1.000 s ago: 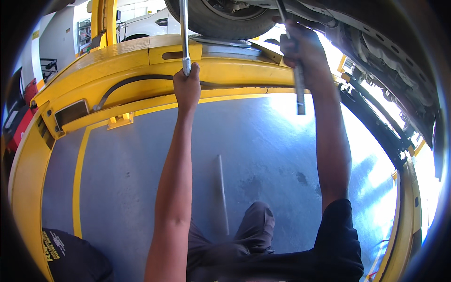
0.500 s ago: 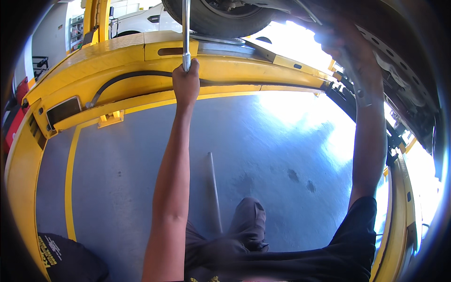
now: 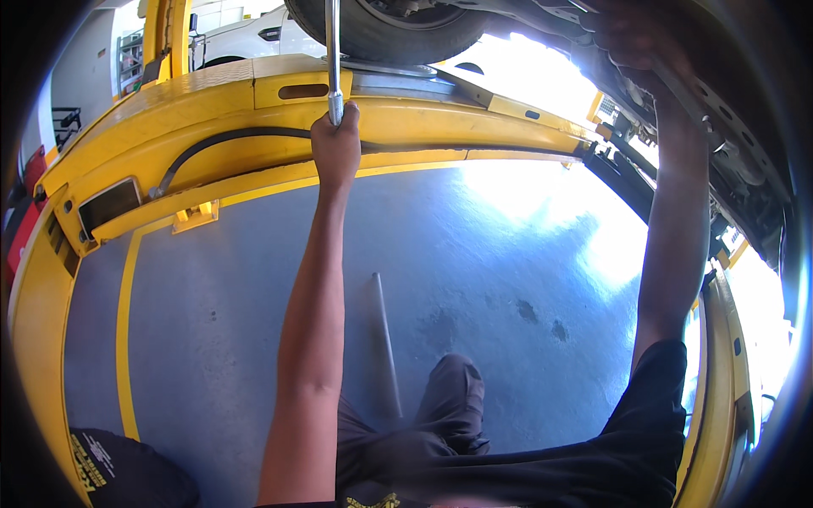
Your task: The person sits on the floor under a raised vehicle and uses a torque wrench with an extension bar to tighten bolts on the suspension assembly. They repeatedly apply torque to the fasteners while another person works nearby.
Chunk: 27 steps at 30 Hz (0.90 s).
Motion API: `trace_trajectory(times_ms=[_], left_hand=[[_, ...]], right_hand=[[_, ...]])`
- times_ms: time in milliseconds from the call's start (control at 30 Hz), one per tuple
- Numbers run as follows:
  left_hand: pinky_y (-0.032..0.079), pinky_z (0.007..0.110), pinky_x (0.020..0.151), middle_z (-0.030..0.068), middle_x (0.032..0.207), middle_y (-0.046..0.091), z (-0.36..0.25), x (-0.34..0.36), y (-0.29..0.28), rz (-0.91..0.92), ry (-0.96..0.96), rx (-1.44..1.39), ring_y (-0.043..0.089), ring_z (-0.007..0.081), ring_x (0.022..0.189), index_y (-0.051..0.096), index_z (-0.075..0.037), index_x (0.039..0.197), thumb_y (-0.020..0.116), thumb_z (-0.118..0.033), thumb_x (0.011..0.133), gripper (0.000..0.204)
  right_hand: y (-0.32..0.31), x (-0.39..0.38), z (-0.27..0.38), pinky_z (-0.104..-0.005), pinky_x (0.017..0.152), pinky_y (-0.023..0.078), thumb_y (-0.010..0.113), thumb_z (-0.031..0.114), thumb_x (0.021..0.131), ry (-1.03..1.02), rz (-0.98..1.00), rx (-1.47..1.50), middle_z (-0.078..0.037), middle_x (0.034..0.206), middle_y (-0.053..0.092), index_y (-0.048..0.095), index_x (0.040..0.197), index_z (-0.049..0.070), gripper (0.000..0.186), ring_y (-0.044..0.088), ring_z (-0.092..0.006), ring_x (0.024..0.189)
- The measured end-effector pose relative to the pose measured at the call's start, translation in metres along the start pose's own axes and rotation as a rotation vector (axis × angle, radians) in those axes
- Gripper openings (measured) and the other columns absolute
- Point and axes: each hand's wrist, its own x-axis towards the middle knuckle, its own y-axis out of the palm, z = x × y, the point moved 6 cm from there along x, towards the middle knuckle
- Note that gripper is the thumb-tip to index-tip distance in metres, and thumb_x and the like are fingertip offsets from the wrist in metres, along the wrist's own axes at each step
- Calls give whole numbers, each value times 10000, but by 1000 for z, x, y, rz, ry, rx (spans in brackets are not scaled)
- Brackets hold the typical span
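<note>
My left hand (image 3: 337, 146) is closed round the lower end of a long chrome bar with a thicker grip (image 3: 335, 106), like a ratchet or breaker bar handle. The bar stands nearly upright, its top end out of view. In the shade under the raised car (image 3: 745, 110), my right hand (image 3: 628, 41) is lifted, fingers curled round a slim grey metal tool (image 3: 682, 95). Its rounded end shows beside my wrist; the exact kind is hard to make out. A car wheel (image 3: 389, 34) hangs just right of the chrome bar.
Yellow lift beams (image 3: 406, 123) run across ahead and down both sides. A black hose (image 3: 212, 140) curves along the front beam. On the blue-grey floor a pale pole (image 3: 386, 343) lies by my knee. Dark printed cloth (image 3: 127, 470) shows at lower left; a white vehicle (image 3: 241, 41) stands beyond.
My right hand has moved up and slightly right with its tool, closer to the car's underside. The left hand and chrome bar stay nearly where they were.
</note>
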Motion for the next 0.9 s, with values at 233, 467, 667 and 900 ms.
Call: trace_trajectory(times_ms=[233, 467, 667, 900], left_hand=[[349, 387, 551, 35, 558, 422, -4, -1, -2, 2, -21, 32, 373, 124, 543, 466, 8, 681, 641, -296, 1028, 494], [411, 325, 560, 29, 568, 501, -3, -8, -30, -32, -1, 191, 475, 95, 567, 596, 9, 714, 707, -395, 985, 498], [324, 351, 490, -33, 560, 471, -1, 3, -51, -71, 67, 150, 437, 125, 485, 594, -91, 668, 710, -346, 950, 397], [336, 271, 495, -59, 564, 432, 9, -22, -44, 51, 82, 133, 360, 91, 486, 725, -23, 1123, 622, -327, 1035, 333]], right_hand=[[34, 8, -7, -356, 932, 530, 509, 392, 1096, 14, 80, -110, -136, 1285, 635, 564, 1447, 68, 481, 664, -225, 1062], [27, -69, -107, -396, 1038, 563, 481, 404, 1101, -122, -181, 131, -166, 1394, 654, 552, 1492, 64, 523, 695, -268, 1164], [460, -191, -444, -409, 784, 556, 641, 410, 978, 829, -72, 72, -148, 1021, 732, 704, 1131, 7, 435, 704, -257, 899], [819, -441, -474, -506, 1075, 537, 646, 461, 989, 1202, 577, -212, -218, 1442, 583, 542, 1437, -49, 687, 574, -421, 1358]])
